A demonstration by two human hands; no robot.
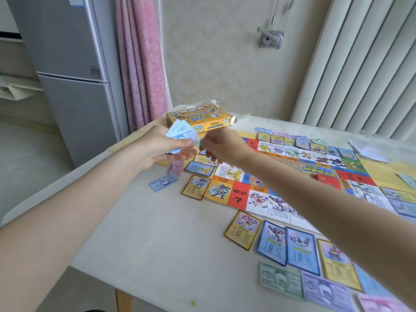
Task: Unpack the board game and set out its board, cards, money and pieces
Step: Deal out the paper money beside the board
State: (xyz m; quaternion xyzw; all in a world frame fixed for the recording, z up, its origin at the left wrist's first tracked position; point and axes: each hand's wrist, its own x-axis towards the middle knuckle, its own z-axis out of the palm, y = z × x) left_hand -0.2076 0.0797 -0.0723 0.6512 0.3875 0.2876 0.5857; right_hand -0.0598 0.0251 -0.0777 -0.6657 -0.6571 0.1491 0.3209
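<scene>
Two hands: both raised over the far-left corner of the board (265, 192), near each other.
Left hand (157, 147): fingers curled round a small stack of pale blue money notes (180, 136), held above the table (146, 221).
Right hand (221, 146): fingers bent inward toward the stack; motion blur, so I cannot tell if it pinches a note.
Board: unfolded flat on the table, coloured squares round its edge.
Box (200, 119): yellow, beyond the board's far-left corner, behind the hands.
Cards, left edge: yellow card (196, 186) and blue card (200, 168) just beside the board.
Cards, near edge: yellow card (243, 229), then two blue cards (289, 249), in a row beside the board.
Cards, far edge: a row (299, 139) along the board.
Loose notes: blue note (163, 182) and pink note (175, 168) left of the board; green note (280, 280) and purple note (326, 291) nearer than the near-edge cards.
Red stack (328, 180): on the board's middle.
</scene>
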